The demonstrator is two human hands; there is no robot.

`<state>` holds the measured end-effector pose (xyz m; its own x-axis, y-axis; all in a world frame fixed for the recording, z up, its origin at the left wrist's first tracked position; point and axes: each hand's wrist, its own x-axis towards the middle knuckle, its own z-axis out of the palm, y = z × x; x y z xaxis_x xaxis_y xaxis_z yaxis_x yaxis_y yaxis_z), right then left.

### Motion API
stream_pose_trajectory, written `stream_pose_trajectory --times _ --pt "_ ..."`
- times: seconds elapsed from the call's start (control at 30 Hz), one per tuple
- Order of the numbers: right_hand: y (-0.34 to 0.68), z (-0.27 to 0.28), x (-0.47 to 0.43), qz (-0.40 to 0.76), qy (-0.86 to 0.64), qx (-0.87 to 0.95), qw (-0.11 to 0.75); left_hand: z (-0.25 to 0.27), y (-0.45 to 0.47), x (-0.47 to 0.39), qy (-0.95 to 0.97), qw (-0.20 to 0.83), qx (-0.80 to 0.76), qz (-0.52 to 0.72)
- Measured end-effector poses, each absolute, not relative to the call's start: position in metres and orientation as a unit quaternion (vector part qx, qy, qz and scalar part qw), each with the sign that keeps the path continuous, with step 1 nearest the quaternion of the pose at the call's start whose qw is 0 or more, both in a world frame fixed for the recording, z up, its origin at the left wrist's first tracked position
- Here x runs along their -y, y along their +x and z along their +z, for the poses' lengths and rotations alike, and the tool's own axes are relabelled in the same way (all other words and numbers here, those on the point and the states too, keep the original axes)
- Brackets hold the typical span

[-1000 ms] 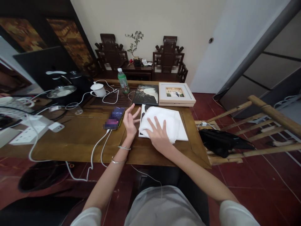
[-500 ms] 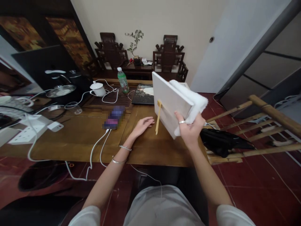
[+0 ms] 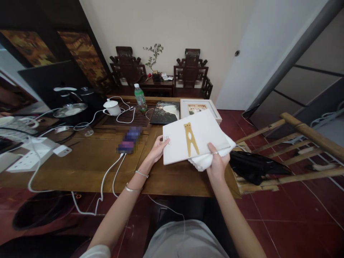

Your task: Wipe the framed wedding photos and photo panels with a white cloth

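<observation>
Left hand (image 3: 158, 148) pinches the white board (image 3: 174, 145) at its left edge, thumb on top; right hand (image 3: 219, 163) grips its near right corner along with the white towel (image 3: 202, 163) bunched underneath. Board is over the right part of the table (image 3: 158, 182), yellow stand (image 3: 187, 129) side up. Dark photo (image 3: 165, 113) and white frame (image 3: 216, 113) lie on the far side, pixelated phone (image 3: 130, 139) left.

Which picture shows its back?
The white panel with the yellow easel stand, held by left hand and right hand. The dark photo panel and white-framed photo lie face up beyond it.
</observation>
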<state>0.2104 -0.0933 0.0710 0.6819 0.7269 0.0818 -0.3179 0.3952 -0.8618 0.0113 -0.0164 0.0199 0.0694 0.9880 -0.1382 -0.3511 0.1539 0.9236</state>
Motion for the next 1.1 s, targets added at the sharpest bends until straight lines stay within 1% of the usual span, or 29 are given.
stream_pose_trajectory --times 0.1,0.17,0.23,0.3,0.33,0.4,0.47,0.5,0.57,0.6,0.67,0.77,0.9,0.97,1.1 --pt "0.227 0.063 0.101 0.343 -0.461 0.184 0.797 0.021 0.007 0.013 0.362 0.603 -0.445 0.554" --pt "0.241 0.062 0.1 0.31 -0.478 0.17 0.804 0.02 0.003 0.009 0.365 0.587 -0.456 0.561" --pt "0.259 0.064 0.097 0.245 -0.495 0.18 0.814 0.017 -0.001 0.006 0.38 0.572 -0.452 0.569" --pt "0.281 0.071 0.094 0.149 -0.52 0.22 0.812 0.014 -0.004 0.003 0.396 0.561 -0.444 0.576" --pt "0.292 0.075 0.093 0.091 -0.542 0.254 0.796 0.012 -0.004 0.002 0.399 0.557 -0.442 0.578" --pt "0.315 0.082 0.092 -0.029 -0.602 0.347 0.719 0.009 -0.004 0.0 0.398 0.557 -0.446 0.576" --pt "0.332 0.087 0.092 -0.101 -0.65 0.48 0.58 0.007 -0.004 0.0 0.393 0.562 -0.456 0.566" --pt "0.338 0.086 0.092 -0.113 -0.653 0.559 0.499 0.006 -0.004 0.0 0.392 0.566 -0.461 0.56" --pt "0.341 0.082 0.093 -0.103 -0.598 0.713 0.351 0.006 -0.004 0.001 0.391 0.573 -0.467 0.548" --pt "0.339 0.077 0.093 -0.093 -0.55 0.776 0.296 0.005 -0.004 0.001 0.393 0.574 -0.469 0.544" --pt "0.33 0.066 0.093 -0.076 -0.455 0.856 0.234 0.005 -0.005 0.001 0.4 0.575 -0.468 0.539" --pt "0.313 0.049 0.094 -0.052 -0.388 0.896 0.209 0.004 -0.005 0.001 0.406 0.569 -0.474 0.536" --pt "0.302 0.035 0.09 -0.036 -0.381 0.901 0.204 0.004 -0.006 0.003 0.424 0.531 -0.507 0.53" --pt "0.301 0.033 0.086 -0.035 -0.381 0.903 0.196 0.004 -0.008 0.006 0.474 0.458 -0.536 0.527" --pt "0.299 0.033 0.078 -0.019 -0.385 0.904 0.183 0.006 -0.012 0.011 0.599 0.253 -0.576 0.495"
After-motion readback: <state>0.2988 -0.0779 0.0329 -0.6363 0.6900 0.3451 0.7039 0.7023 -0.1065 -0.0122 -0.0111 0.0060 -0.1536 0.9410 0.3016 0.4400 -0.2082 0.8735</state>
